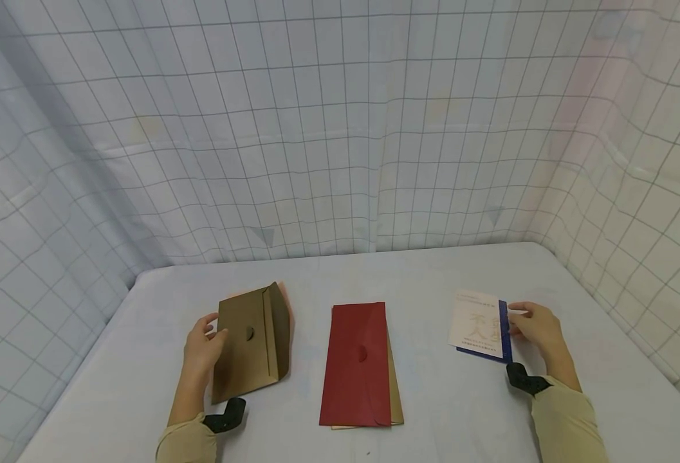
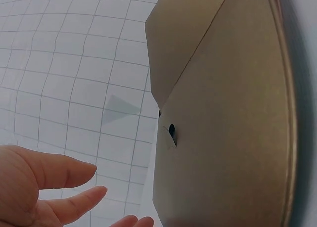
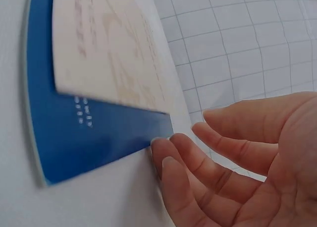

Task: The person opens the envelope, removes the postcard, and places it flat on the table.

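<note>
The step in hand looks like contact work at two edges; whether a reach or a release, the pictures cannot settle. The person's left hand (image 1: 201, 346) is relaxed and ungripping beside the gold envelope (image 1: 238, 354) on the left of the surface (image 1: 421, 276). The right hand (image 1: 538, 326), fingers loosely bent, grips nothing, its fingertips at the edge of the blue booklet (image 1: 505, 331) on the right, under a cream card (image 1: 474, 325). Lifting either would call for a thumb-and-finger pinch. The gold envelope's flap (image 1: 280, 325) stands raised; any contents are hidden. Between lies a red envelope (image 1: 351, 379), its contents unseen
</note>
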Tool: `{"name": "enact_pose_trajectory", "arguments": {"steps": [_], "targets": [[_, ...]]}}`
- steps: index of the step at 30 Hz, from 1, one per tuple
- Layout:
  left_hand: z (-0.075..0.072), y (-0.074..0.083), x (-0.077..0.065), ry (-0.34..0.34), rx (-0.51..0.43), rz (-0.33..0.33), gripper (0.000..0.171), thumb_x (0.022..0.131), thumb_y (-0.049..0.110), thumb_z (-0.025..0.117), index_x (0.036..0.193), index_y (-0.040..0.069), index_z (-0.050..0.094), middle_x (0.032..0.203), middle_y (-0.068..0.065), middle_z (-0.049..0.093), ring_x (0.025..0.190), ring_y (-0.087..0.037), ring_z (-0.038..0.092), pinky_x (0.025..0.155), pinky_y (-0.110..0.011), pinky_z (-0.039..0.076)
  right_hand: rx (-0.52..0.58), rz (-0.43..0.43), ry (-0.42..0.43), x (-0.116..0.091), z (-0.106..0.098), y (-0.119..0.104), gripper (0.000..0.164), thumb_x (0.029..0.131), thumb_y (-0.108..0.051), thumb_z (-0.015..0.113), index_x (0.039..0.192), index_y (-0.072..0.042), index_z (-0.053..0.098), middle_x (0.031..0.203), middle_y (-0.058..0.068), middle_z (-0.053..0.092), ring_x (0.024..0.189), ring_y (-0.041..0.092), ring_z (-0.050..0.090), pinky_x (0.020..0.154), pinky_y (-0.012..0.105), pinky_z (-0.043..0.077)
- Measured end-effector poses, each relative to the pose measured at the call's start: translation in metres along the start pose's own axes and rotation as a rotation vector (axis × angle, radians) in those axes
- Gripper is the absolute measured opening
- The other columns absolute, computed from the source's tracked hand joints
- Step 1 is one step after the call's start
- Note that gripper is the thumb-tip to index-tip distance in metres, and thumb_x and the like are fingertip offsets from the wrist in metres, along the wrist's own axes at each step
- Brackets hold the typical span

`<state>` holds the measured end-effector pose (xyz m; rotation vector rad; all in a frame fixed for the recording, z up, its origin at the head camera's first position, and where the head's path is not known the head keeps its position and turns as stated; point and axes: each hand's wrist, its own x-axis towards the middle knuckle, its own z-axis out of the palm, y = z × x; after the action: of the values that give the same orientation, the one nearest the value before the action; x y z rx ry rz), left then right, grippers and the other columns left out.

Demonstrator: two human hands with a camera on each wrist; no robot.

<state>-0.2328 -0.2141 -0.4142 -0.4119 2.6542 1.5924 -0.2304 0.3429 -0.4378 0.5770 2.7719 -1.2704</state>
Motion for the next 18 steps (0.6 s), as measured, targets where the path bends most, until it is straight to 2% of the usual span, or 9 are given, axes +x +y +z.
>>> {"name": "enact_pose_trajectory", "arguments": {"steps": [11, 18], "targets": [[0.003, 0.01, -0.004, -0.015, -0.029, 0.048, 0.053, 0.096, 0.007, 0.041, 0.145, -0.001, 0.022, 0.146, -0.033, 0.022, 0.137, -0.047, 0.024, 0.111, -0.057, 0.026, -0.019, -0.014, 0.028, 0.0, 0.0, -0.003, 0.044, 0.091, -0.016, 0.047, 0.128, 0.007, 0.047, 0.109, 0.029, 0.058, 0.07, 0.011, 0.058, 0.056, 0.019, 0.045], [0.006, 0.013, -0.007, -0.086, -0.003, 0.102, 0.051, 0.097, 0.008, 0.04, 0.144, -0.003, 0.022, 0.142, -0.033, 0.029, 0.134, -0.046, 0.027, 0.11, -0.057, 0.026, 0.096, -0.017, 0.017, 0.001, 0.004, -0.004, 0.044, 0.094, -0.016, 0.046, 0.132, 0.005, 0.045, 0.109, 0.027, 0.06, 0.07, 0.006, 0.057, 0.056, 0.014, 0.046]]}}
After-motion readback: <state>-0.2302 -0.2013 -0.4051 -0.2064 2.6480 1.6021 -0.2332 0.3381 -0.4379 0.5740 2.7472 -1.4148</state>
